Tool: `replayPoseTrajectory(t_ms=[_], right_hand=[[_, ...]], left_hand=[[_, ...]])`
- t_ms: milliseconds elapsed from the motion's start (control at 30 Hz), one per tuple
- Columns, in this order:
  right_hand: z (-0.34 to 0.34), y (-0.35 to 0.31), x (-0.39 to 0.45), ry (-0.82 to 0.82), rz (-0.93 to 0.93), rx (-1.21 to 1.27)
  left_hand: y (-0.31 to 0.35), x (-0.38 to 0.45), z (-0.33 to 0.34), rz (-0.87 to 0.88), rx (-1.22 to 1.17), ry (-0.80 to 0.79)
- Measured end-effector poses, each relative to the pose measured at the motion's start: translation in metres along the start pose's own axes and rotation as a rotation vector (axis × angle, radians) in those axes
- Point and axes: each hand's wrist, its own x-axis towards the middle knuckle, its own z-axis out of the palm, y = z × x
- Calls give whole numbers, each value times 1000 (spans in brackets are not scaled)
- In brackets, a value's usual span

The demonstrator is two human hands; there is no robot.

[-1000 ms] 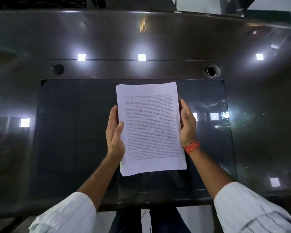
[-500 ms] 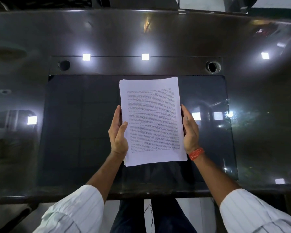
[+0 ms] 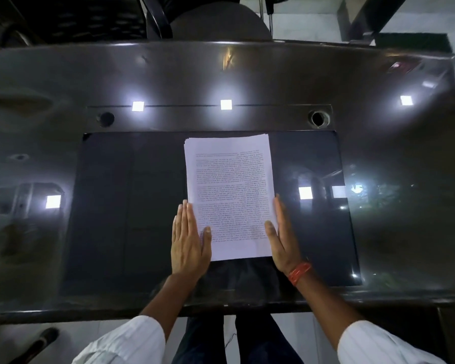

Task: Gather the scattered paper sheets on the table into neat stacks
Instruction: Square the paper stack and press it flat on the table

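One stack of printed white paper sheets [image 3: 230, 195] lies flat on the dark glass panel of the table [image 3: 132, 206], its edges nearly flush. My left hand [image 3: 188, 240] lies flat beside the stack's lower left edge, fingers straight, thumb resting on the top sheet. My right hand [image 3: 283, 240] lies flat along the lower right edge, fingers straight, thumb on the paper. Neither hand grips the sheets. No other loose sheets show on the table.
The glossy dark table reflects several square ceiling lights. Two round cable holes [image 3: 106, 119] [image 3: 317, 118] sit behind the glass panel. A dark office chair [image 3: 208, 19] stands beyond the far edge. My legs show under the near edge.
The stack was held between both hands above the table; now it lies flat on the glass and both hands have opened flat beside it, slid toward its near end.
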Motion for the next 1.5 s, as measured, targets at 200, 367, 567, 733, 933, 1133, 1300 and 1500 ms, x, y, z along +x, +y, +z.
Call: replayPoseTrajectory(t_ms=[200,367,567,733,933,1133,1300,1500], right_hand=[[-10,-46,36,180,-335,-618],[30,-63,122,-41,-382,-990],[31,-38,167,-127,-324,-1086],[30,-38,165,-93,-218,-1054],[25,-34,157,-68,-183,-1021],[20,-16,110,-86,-175,-986],[18,-3,64,-120,-167,-959],[17,3,48,-118,-172,-969]], left_hand=[[42,21,-31,120,58,115],[68,119,-27,249,370,-21],[51,148,-2,254,499,-67],[46,149,0,224,448,-47],[49,151,1,202,422,-62],[49,150,-1,194,437,-66],[47,150,-1,205,440,-58],[45,130,0,237,412,-78]])
